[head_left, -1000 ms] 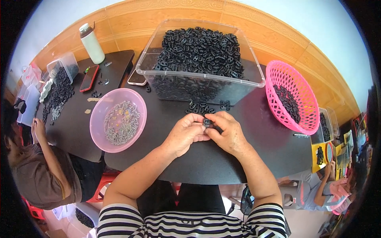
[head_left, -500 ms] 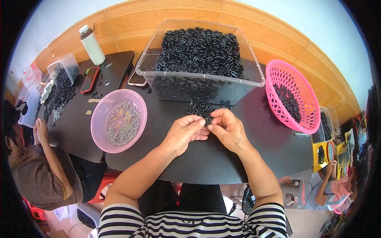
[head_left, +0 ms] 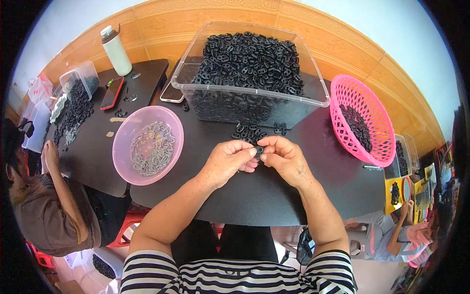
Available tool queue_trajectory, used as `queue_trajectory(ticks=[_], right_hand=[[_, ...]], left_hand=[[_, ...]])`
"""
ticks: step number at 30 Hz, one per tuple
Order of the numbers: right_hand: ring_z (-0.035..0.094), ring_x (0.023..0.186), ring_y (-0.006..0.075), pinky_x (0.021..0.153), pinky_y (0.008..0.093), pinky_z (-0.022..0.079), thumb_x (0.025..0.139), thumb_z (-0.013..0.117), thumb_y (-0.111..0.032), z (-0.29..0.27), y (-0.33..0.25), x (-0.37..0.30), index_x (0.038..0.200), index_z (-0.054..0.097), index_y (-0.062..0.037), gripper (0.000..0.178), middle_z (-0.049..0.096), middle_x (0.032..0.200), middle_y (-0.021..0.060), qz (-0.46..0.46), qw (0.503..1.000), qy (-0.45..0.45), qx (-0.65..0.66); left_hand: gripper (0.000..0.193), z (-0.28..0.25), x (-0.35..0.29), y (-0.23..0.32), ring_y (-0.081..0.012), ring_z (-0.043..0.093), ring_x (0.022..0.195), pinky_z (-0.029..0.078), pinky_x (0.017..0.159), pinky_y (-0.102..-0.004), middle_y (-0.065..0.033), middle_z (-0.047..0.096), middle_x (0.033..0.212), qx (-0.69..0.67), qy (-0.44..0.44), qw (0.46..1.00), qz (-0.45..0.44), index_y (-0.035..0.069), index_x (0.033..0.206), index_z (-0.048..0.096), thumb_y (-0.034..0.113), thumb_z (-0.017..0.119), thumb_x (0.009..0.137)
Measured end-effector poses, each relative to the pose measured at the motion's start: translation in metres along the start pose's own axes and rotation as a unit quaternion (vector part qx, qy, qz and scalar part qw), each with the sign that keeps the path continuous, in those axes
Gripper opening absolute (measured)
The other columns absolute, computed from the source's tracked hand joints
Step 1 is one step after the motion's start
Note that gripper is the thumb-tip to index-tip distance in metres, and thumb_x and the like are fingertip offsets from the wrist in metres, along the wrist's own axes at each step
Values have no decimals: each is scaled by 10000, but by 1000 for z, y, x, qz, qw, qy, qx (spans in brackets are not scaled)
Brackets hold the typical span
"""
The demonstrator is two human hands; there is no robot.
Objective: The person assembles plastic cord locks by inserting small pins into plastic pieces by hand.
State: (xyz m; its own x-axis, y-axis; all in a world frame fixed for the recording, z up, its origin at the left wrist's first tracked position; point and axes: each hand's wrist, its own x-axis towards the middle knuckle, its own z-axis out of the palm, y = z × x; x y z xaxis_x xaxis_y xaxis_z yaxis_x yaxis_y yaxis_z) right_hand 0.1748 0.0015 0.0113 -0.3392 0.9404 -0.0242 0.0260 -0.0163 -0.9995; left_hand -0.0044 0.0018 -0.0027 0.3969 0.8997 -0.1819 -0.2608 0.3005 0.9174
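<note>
Between my two hands is a small black plastic piece with holes (head_left: 258, 151), pinched by thumbs and fingers above the dark table. My left hand (head_left: 229, 159) is closed on its left side; my right hand (head_left: 286, 159) grips it from the right. Just beyond my fingers lies a small pile of similar black pieces (head_left: 248, 132). Behind that stands a large clear plastic bin (head_left: 254, 89) heaped with the same black pieces (head_left: 249, 61). A pink-lilac bowl (head_left: 121, 152) to my left holds many small grey pieces (head_left: 152, 156) and a few yellowish bits.
At right, a pink mesh basket (head_left: 338, 105) holds black pieces. Two phones (head_left: 112, 94), a white bottle (head_left: 116, 54) and a heap of dark parts (head_left: 76, 112) occupy the left. People sit at the left (head_left: 49, 210) and far right (head_left: 387, 235).
The black piece between my fingers is more visible and turned. My hands stay nearly in place; the whole view has shifted slightly.
</note>
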Motion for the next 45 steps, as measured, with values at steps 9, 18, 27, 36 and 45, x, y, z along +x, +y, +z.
queue_trajectory(ticks=[9,18,27,36,45], right_hand=[[498,692,41,644,191,432,802,563,-15,4,1,-1,1064,565,-51,265,528,765,-46,-4,1000,9,2],[555,669,154,624,261,463,719,660,-99,4,-12,-4,1040,565,-57,338,566,779,67,-138,941,12,-310],[595,703,229,624,305,474,722,651,-135,-2,-13,-5,956,577,-51,259,596,752,92,-193,917,-23,-348],[540,647,71,592,219,446,712,649,-43,-11,-27,-13,899,607,-52,192,580,716,1,-117,962,113,-219],[528,702,77,637,221,432,785,559,-34,-157,-73,-51,1031,589,-24,248,597,792,16,-96,759,489,-418]], left_hand=[[160,0,-1,3,-174,608,714,534,645,-316,-98,605,802,-52,-2,998,-42,3,914,553,151,531,858],[186,1,-3,6,-169,601,680,531,624,-303,-102,604,789,-53,-12,997,-54,-8,907,562,169,543,853],[220,1,-9,9,-178,599,689,529,637,-302,-117,604,799,-53,-48,995,-69,-32,916,573,175,557,843],[209,0,-5,11,-188,615,641,538,581,-306,-120,616,768,-84,-12,996,-26,-11,942,569,173,560,843],[202,-12,0,17,-125,570,633,477,525,-223,-85,592,758,1,133,987,91,1,931,561,184,553,848]])
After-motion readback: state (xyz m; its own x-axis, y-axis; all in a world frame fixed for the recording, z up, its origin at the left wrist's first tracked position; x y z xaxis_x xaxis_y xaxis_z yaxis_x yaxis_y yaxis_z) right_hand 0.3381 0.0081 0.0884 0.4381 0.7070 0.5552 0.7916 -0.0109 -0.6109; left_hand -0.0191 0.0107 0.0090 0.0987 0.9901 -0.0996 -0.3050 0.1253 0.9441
